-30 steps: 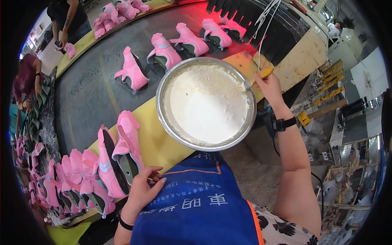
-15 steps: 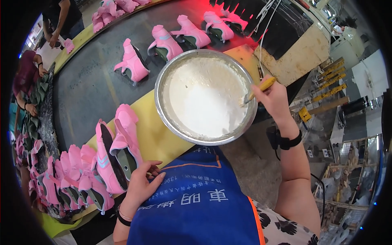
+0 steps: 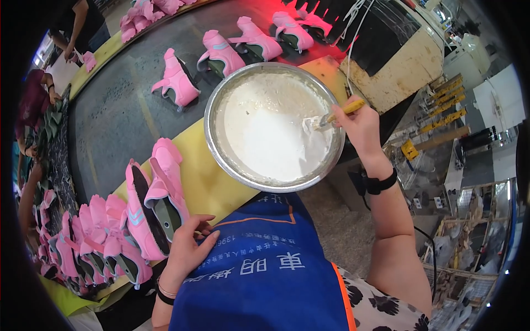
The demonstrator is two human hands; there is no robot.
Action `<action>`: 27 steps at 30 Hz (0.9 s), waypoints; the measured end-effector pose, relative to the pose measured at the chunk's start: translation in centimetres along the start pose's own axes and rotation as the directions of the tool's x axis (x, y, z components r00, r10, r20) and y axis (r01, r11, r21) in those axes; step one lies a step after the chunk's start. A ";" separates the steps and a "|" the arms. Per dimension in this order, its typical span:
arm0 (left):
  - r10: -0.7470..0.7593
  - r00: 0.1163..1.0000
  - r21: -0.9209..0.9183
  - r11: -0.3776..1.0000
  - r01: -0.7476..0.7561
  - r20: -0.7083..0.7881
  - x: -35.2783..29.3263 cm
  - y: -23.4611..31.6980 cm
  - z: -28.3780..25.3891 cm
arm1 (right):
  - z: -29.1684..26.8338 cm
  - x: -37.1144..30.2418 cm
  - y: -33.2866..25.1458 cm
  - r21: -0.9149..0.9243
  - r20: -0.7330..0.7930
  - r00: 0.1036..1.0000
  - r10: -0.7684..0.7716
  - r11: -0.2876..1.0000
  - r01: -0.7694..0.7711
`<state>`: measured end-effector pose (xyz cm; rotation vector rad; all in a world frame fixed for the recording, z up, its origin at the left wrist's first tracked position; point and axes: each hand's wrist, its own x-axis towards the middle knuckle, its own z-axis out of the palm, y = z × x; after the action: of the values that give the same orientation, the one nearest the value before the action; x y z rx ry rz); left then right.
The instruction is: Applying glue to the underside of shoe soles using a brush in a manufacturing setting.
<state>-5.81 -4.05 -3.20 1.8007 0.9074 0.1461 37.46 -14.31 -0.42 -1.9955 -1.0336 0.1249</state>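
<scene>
In my right hand [image 3: 360, 124] is a paintbrush [image 3: 353, 106] with a yellow handle, closed in my fingers. Its bristles rest in the creamy white liquid [image 3: 265, 138] near the right side of a round metal bowl [image 3: 214, 149]. My left hand [image 3: 190, 243] holds nothing; its fingers are loosely bent and apart, over the edge of my blue apron [image 3: 248, 276]. Just beyond that hand stand two pink shoe uppers, one showing its dark underside [image 3: 142, 215] and one with a green lining [image 3: 165, 176].
Several pink uppers [image 3: 178, 80] stand spaced along a dark conveyor belt [image 3: 121, 110], running toward a red-lit opening [image 3: 331, 44]. More uppers [image 3: 105, 237] crowd the yellow ledge [image 3: 193, 165] at left. Other people's arms [image 3: 80, 27] show at far left. A worn board [image 3: 395, 74] adjoins the opening.
My right hand has shifted slightly left, carrying the brush from the bowl's right rim into the white liquid. The brush handle now lies flatter. My left hand has stayed about in place.
</scene>
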 end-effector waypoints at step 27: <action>0.027 1.000 0.004 1.000 -0.027 0.005 0.0 -0.1 -0.2 | 0.1 -4.3 2.0 -0.257 -0.191 0.974 0.122 0.952 -0.169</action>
<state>-5.95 -3.90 -3.17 1.8165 0.8808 0.1563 35.82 -17.86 -3.17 -2.2862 -0.8252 -0.1173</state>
